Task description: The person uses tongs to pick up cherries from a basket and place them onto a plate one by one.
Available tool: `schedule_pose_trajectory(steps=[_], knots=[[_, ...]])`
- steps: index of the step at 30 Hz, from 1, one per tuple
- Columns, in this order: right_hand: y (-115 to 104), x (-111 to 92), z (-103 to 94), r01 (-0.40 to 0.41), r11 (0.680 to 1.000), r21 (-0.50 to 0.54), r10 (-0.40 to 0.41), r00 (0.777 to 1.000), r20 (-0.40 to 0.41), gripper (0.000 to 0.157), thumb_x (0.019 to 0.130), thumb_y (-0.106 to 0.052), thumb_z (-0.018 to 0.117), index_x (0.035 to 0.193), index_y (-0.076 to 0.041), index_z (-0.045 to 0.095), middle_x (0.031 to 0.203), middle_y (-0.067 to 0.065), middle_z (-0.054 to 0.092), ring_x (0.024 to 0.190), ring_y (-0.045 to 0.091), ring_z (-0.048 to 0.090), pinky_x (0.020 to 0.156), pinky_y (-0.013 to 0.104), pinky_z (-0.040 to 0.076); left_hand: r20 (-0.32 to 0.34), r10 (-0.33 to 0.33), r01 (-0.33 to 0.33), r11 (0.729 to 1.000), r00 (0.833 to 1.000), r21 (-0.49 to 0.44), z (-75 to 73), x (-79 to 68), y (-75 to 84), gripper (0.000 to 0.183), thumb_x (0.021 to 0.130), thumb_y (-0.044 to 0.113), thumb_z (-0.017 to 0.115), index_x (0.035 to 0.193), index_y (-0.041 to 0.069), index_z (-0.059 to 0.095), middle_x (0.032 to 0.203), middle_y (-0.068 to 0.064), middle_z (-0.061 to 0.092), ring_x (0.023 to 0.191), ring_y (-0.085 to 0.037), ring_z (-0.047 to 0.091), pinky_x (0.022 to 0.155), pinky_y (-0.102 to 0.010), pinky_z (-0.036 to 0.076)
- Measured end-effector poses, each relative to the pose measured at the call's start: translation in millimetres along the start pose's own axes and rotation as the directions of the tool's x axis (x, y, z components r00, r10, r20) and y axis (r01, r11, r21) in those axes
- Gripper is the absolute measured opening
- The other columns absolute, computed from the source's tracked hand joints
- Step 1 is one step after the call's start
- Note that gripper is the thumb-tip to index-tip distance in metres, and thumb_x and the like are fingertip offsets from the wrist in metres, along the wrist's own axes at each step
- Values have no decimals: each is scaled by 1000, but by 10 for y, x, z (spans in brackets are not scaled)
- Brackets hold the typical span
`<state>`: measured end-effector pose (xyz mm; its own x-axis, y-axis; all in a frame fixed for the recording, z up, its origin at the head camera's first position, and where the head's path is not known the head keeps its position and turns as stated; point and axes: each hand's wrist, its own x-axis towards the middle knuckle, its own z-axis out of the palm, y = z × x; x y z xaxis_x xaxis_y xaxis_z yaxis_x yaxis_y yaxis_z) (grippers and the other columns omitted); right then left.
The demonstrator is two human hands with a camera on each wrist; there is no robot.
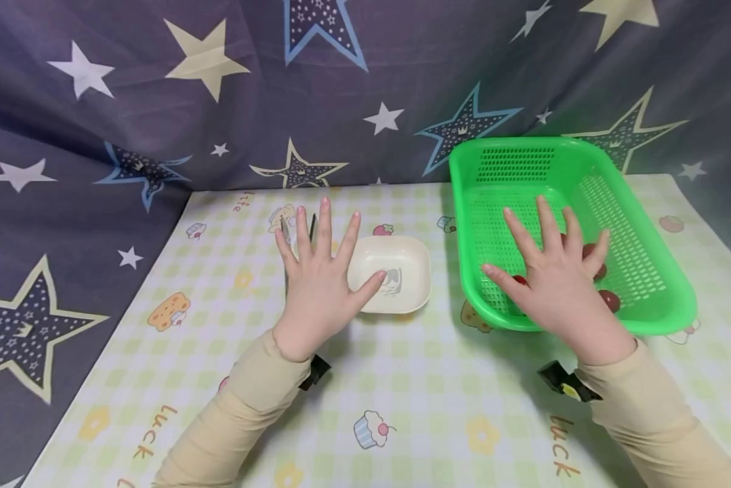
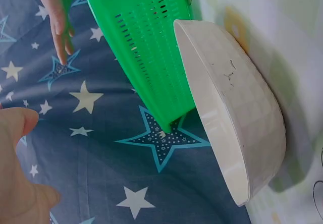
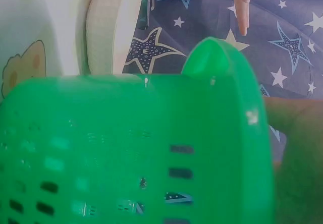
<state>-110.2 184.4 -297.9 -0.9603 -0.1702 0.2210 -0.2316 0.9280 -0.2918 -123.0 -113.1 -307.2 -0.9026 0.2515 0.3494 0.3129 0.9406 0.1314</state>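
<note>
In the head view my left hand (image 1: pixel 316 288) is spread flat, palm down, with its thumb over the edge of a small cream bowl (image 1: pixel 423 274). The bowl's faceted outer wall (image 2: pixel 257 113) shows in the left wrist view. Behind the left fingers stands a thin, dark-edged object (image 1: pixel 313 227), mostly hidden. My right hand (image 1: pixel 557 291), fingers spread, hovers over a green plastic basket (image 1: pixel 456 203). Inside lie several dark red, rounded items, one (image 1: pixel 610 300) beside the palm; their kind is unclear. Neither hand holds anything.
A checked tablecloth (image 1: pixel 426 379) with printed cakes and flowers covers the table. Behind it hangs a dark curtain (image 1: pixel 341 115) with stars. The basket's perforated side (image 3: pixel 116 133) fills much of the right wrist view.
</note>
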Motion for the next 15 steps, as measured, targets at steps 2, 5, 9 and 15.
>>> schedule_pose_trajectory(steps=[2, 5, 9, 15], knots=[[28, -14, -44, 6, 1000, 7, -6, 1000, -5, 78, 91, -61, 45, 153, -26, 14, 159, 15, -7, 140, 50, -7, 96, 76, -14, -3, 1, -1, 1000, 1000, -2, -16, -3, -7, 80, 87, 59, 52, 151, 19, 24, 159, -15, -7, 142, -42, -16, 107, -67, -11], [92, -49, -159, 29, 999, 24, -29, 999, -17, 78, 91, -59, 46, 153, -25, 13, 159, 16, -6, 139, 52, -3, 98, 75, -13, 1, 1, -1, 1000, 1000, -15, -39, -10, -24, 79, 88, 57, 52, 151, 19, 24, 159, -17, -5, 142, -42, -15, 107, -66, -12], [267, -64, -351, 116, 990, 82, -111, 991, -69, 78, 90, -49, 57, 152, -18, 20, 157, 24, 3, 136, 57, 9, 103, 73, -2, 19, 11, -10, 998, 1000, -61, -65, -37, -72, 78, 88, 53, 54, 151, 18, 25, 159, -18, -2, 143, -43, -12, 108, -64, -11], [718, 39, -652, 68, 979, 193, -90, 990, 108, 76, 91, -26, 63, 152, -16, 20, 155, 23, 17, 130, 51, 29, 91, 72, 27, 82, 16, -2, 987, 996, -160, -90, -107, -185, 78, 89, 50, 55, 152, 16, 23, 158, -20, 0, 143, -42, -9, 109, -64, -9]])
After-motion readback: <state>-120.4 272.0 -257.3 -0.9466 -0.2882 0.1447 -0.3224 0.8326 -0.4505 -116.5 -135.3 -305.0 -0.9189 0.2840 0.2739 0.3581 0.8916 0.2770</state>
